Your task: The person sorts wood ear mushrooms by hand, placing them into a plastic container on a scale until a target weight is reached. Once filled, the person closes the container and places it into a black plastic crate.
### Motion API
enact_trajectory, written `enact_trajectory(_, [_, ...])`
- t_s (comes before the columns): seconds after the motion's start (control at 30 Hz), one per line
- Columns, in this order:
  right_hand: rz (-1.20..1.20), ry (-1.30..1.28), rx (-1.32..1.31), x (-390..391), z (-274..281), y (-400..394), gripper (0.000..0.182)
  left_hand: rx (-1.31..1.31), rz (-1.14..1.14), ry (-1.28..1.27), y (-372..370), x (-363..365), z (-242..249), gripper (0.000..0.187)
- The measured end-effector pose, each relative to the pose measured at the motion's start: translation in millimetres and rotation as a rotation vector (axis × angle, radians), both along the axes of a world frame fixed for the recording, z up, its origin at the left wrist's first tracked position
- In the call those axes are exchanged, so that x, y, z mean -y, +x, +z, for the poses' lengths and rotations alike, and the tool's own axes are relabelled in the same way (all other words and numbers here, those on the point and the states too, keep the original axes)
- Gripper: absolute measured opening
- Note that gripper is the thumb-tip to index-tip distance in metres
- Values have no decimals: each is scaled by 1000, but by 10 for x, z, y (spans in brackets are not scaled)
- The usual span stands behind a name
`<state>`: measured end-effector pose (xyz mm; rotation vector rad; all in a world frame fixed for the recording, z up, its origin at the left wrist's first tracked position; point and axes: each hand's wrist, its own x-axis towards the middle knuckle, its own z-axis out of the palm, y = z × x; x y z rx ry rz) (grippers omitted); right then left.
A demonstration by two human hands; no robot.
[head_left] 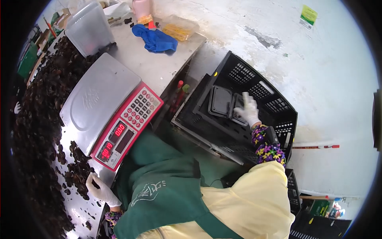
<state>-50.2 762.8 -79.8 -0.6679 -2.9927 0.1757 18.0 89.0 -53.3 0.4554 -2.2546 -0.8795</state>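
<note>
Black trays (221,101) in crate (274,104), right hand (247,111) on them

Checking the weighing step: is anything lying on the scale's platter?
No, the scale's platter is bare steel; the dark pieces lie beside it on the table.

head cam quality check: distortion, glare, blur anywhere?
Head view: strong fisheye, black vignette in all corners, the scale and black crate bowed and tilted. Bright, even daylight; the pale floor near washed out, mild sheen on the scale's steel pan. The right hand in the crate looks slightly soft; the left hand by the dark pieces is sharper. The red display digits are only partly legible.
</note>
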Motion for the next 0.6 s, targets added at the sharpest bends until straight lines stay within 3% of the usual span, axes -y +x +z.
enact_trajectory(0.03, [325,-89,-11,97,-62,-138,102,-41,36,-33,15,23,-76,13])
enact_trajectory(0.13, [409,124,469,691,-247,-288,116,-73,73,-165,20,0,-156,11])
enact_trajectory(0.23, [298,180,442,636,-388,-613,108,-31,58,-320,49,46,-227,14])
enact_trajectory(0.3, [179,125,186,472,-678,-831,100,-14,66,-290,60,70,-254,14])
enact_trajectory(0.33, [180,122,192,383,-721,-916,100,-2,71,-260,61,78,-256,14])
enact_trajectory(0.43, [325,-200,-120,37,-827,-977,86,-9,84,-282,25,-2,-186,11])
enact_trajectory(0.5, [220,46,-365,-53,-563,-791,65,9,94,-233,34,14,-218,11])
enact_trajectory(0.53, [34,125,-423,66,-258,-628,58,25,105,-178,63,11,-228,10])
enact_trajectory(0.6, [-430,39,-322,-94,-280,-333,67,-18,104,-206,7,-123,-113,6])
